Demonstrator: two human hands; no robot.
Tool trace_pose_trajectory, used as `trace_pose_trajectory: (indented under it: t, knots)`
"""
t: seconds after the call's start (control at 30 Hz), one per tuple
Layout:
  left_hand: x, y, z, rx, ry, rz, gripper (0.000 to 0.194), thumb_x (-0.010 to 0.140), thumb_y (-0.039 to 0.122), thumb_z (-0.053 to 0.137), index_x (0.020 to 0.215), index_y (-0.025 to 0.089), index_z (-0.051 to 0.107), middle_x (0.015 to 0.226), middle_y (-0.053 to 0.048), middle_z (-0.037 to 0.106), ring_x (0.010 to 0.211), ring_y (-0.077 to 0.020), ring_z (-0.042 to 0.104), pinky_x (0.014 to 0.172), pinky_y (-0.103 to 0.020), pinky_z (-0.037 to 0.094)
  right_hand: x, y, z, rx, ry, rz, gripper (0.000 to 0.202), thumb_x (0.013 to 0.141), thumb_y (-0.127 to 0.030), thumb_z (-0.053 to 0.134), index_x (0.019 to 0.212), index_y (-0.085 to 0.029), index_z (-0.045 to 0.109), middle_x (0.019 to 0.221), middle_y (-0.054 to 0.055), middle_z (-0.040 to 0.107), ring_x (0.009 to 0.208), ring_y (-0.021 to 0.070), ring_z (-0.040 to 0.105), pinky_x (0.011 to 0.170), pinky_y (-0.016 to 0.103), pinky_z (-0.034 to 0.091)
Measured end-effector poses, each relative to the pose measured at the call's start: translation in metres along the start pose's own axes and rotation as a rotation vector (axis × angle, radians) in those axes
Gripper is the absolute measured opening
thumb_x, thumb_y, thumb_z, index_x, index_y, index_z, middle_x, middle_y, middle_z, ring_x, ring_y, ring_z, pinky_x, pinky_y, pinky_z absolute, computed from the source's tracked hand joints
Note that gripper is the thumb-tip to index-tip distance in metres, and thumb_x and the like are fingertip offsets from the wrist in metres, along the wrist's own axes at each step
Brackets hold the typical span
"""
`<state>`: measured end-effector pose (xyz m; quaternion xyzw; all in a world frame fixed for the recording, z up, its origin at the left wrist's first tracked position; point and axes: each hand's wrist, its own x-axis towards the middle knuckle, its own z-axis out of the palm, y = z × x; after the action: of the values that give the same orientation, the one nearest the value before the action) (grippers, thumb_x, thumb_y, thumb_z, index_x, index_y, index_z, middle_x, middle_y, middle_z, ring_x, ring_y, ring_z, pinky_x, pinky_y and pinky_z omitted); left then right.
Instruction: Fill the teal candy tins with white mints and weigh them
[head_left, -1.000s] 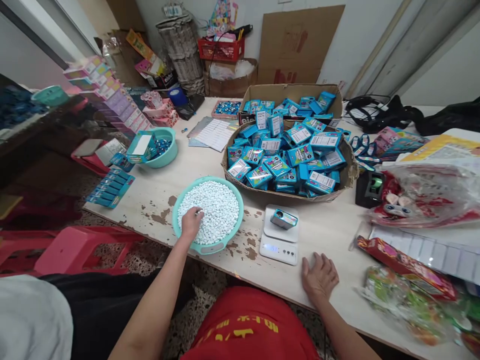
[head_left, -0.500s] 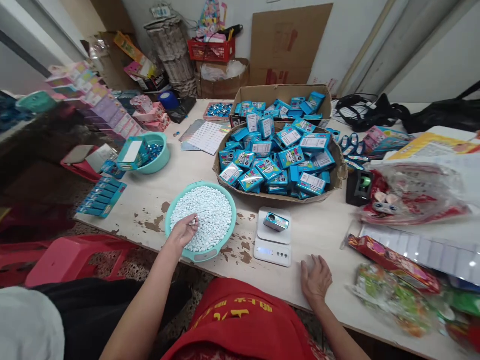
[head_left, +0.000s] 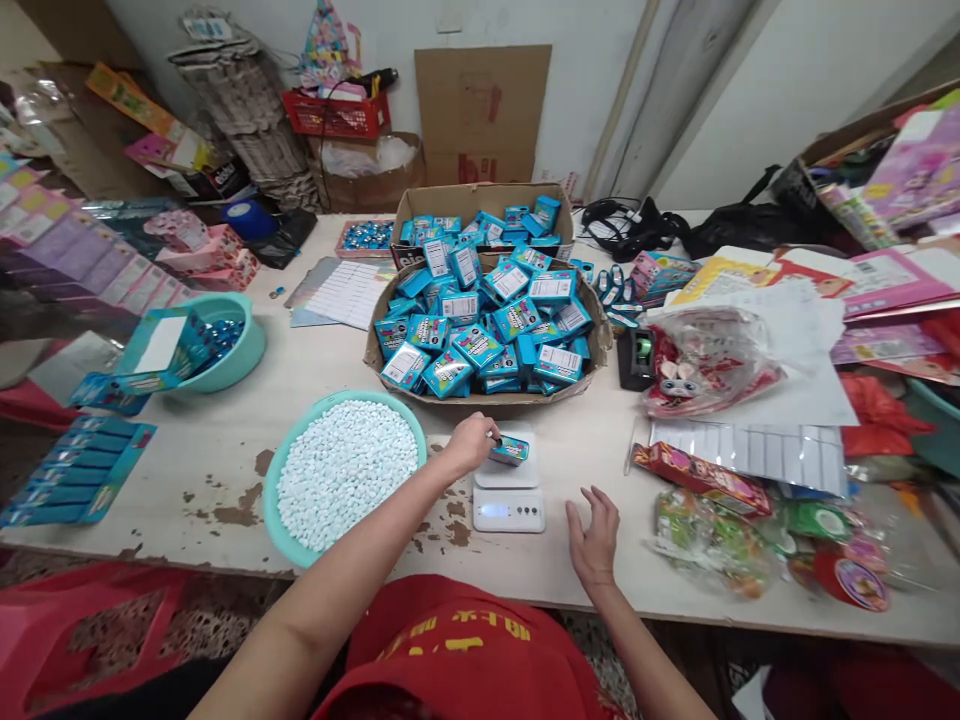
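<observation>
My left hand [head_left: 474, 445] is pinched, its fingertips at the round opening of a small blue-and-silver tin [head_left: 513, 450]. A whitish bit shows at the fingertips; the hand mostly hides the small white candies it holds. The tin stands on the pan of a white digital scale [head_left: 508, 511] with a lit display. Left of the scale, a turquoise bowl [head_left: 271, 500] is full of small white candies [head_left: 349, 465]. My right hand [head_left: 595, 535] rests on the table right of the scale, fingers apart, holding nothing.
Behind the scale, a cardboard box [head_left: 487, 396] is heaped with small blue packs. Farther left stands another turquoise basin [head_left: 244, 365] with blue pieces. A tape dispenser [head_left: 636, 358], plastic bags and a long red box [head_left: 701, 478] lie to the right.
My left hand has moved right from the candy bowl to the tin on the scale. The right hand's fingers have spread a little. The view has turned to the right.
</observation>
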<state>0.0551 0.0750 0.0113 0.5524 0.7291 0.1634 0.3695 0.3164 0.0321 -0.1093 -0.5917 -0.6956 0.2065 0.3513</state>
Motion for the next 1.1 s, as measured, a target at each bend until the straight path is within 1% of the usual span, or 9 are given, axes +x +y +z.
trace_pose_trajectory:
  t: [0.17, 0.3, 0.47, 0.57, 0.67, 0.8, 0.93, 1.1]
  knots:
    - [0.005, 0.0, 0.006, 0.177, -0.046, 0.097, 0.028, 0.071, 0.001, 0.046, 0.086, 0.016, 0.064, 0.09, -0.007, 0.055, 0.082, -0.0191, 0.054, 0.07, -0.028, 0.038, -0.005, 0.006, -0.005, -0.006, 0.032, 0.05, 0.045, 0.086, -0.053, 0.043, 0.103, -0.014, 0.059, 0.11, 0.016, 0.053, 0.108, 0.0276, 0.049, 0.094, 0.048, 0.04]
    - [0.004, -0.001, 0.005, 0.294, -0.028, 0.157, 0.036, 0.071, 0.0, 0.042, 0.097, 0.018, 0.06, 0.095, -0.007, 0.055, 0.084, -0.0184, 0.054, 0.068, -0.027, 0.038, 0.0, 0.008, -0.008, -0.005, 0.054, 0.064, 0.045, 0.086, -0.053, 0.044, 0.101, -0.014, 0.06, 0.11, 0.016, 0.053, 0.107, 0.0279, 0.049, 0.094, 0.048, 0.039]
    - [0.004, -0.002, 0.002, 0.284, -0.035, 0.184, 0.035, 0.07, 0.001, 0.043, 0.095, 0.019, 0.059, 0.094, -0.005, 0.057, 0.086, -0.0188, 0.055, 0.07, -0.027, 0.039, 0.015, 0.006, -0.008, 0.027, 0.071, 0.061, 0.042, 0.085, -0.051, 0.046, 0.099, -0.015, 0.061, 0.11, 0.015, 0.051, 0.109, 0.0278, 0.049, 0.093, 0.049, 0.041]
    - [0.005, -0.002, 0.001, 0.273, -0.068, 0.211, 0.033, 0.069, 0.002, 0.044, 0.093, 0.02, 0.059, 0.091, -0.004, 0.058, 0.086, -0.0191, 0.055, 0.07, -0.026, 0.039, 0.026, 0.004, -0.007, 0.052, 0.076, 0.03, 0.037, 0.085, -0.046, 0.049, 0.099, -0.014, 0.061, 0.11, 0.016, 0.051, 0.109, 0.0279, 0.049, 0.089, 0.049, 0.045]
    - [0.004, -0.001, 0.001, 0.267, -0.082, 0.234, 0.035, 0.069, 0.002, 0.043, 0.094, 0.02, 0.059, 0.095, -0.004, 0.057, 0.085, -0.0185, 0.055, 0.07, -0.026, 0.039, 0.036, 0.003, -0.006, 0.066, 0.069, 0.003, 0.034, 0.085, -0.043, 0.051, 0.099, -0.014, 0.061, 0.111, 0.016, 0.05, 0.109, 0.028, 0.049, 0.085, 0.048, 0.048]
    - [0.005, 0.0, 0.001, 0.267, -0.064, 0.218, 0.032, 0.07, 0.003, 0.044, 0.093, 0.019, 0.059, 0.094, -0.004, 0.057, 0.083, -0.0186, 0.055, 0.069, -0.026, 0.039, 0.043, 0.002, -0.005, 0.083, 0.071, -0.009, 0.032, 0.085, -0.041, 0.052, 0.099, -0.014, 0.061, 0.112, 0.016, 0.049, 0.11, 0.0284, 0.049, 0.082, 0.048, 0.049]
    - [0.005, 0.002, 0.001, 0.261, -0.032, 0.233, 0.034, 0.07, 0.002, 0.043, 0.096, 0.019, 0.058, 0.09, -0.004, 0.059, 0.085, -0.0189, 0.056, 0.069, -0.026, 0.039, 0.046, 0.0, -0.005, 0.096, 0.053, -0.002, 0.03, 0.084, -0.041, 0.053, 0.099, -0.016, 0.061, 0.112, 0.015, 0.048, 0.109, 0.0276, 0.049, 0.08, 0.047, 0.051]
    - [0.0, 0.004, 0.003, 0.272, -0.004, 0.255, 0.031, 0.072, 0.002, 0.041, 0.091, 0.019, 0.059, 0.09, -0.004, 0.058, 0.078, -0.0173, 0.056, 0.064, -0.025, 0.038, 0.05, -0.001, -0.006, 0.098, 0.045, -0.006, 0.029, 0.085, -0.04, 0.052, 0.098, -0.016, 0.061, 0.111, 0.014, 0.049, 0.108, 0.0267, 0.05, 0.08, 0.046, 0.051]
